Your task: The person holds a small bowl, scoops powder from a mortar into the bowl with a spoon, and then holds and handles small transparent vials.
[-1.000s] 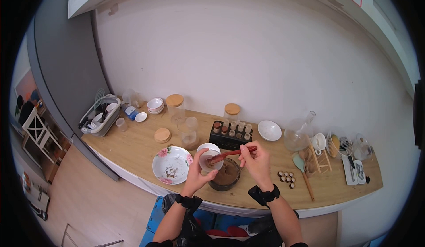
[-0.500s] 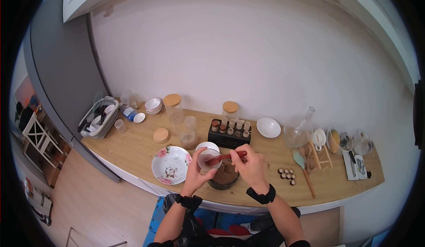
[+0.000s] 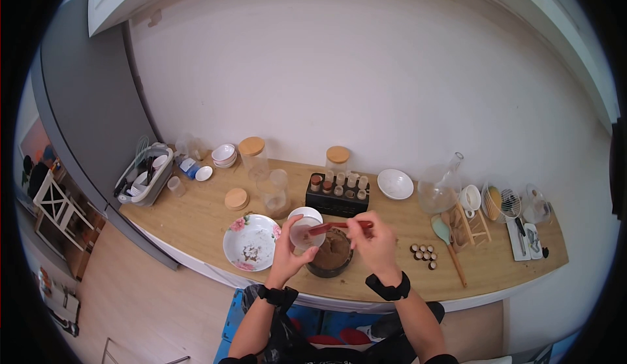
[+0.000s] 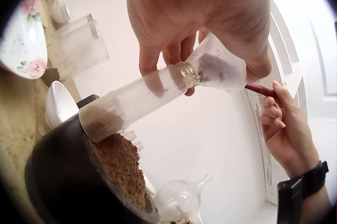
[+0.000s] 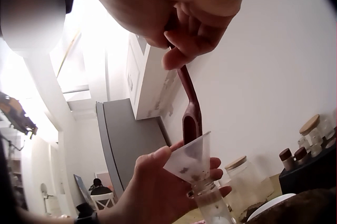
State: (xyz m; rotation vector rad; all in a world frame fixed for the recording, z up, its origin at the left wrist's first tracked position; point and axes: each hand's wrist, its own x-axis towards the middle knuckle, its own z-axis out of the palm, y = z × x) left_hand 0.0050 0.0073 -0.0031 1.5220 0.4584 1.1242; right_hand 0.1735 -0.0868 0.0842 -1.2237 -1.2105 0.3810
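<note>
My left hand [image 3: 285,257] grips a clear glass tube [image 4: 131,100] round its neck, together with the translucent funnel [image 4: 218,68] set in the tube's mouth. Dark bits cling inside the funnel, and some brown powder shows low in the tube. From above, my right hand [image 3: 377,243] pinches the handle of a dark red scoop [image 5: 191,100], whose head dips into the funnel. Below the hands stands a black bowl [image 4: 58,171] heaped with brown powder [image 4: 122,168]; the tube's lower end overlaps its rim in the left wrist view.
A floral dish [image 3: 235,250] lies left of the bowl, a small white bowl [image 3: 305,212] just behind. Farther back sit a black vial rack [image 3: 336,202] and lidded jars [image 3: 255,161]. To the right are small capped pieces [image 3: 423,254], a green spatula [image 3: 450,250] and a round flask [image 3: 436,197].
The right hand has turned slightly, so the scoop handle lies flatter over the funnel. The left hand, tube and funnel stay in nearly the same place; the head view has shifted a little.
</note>
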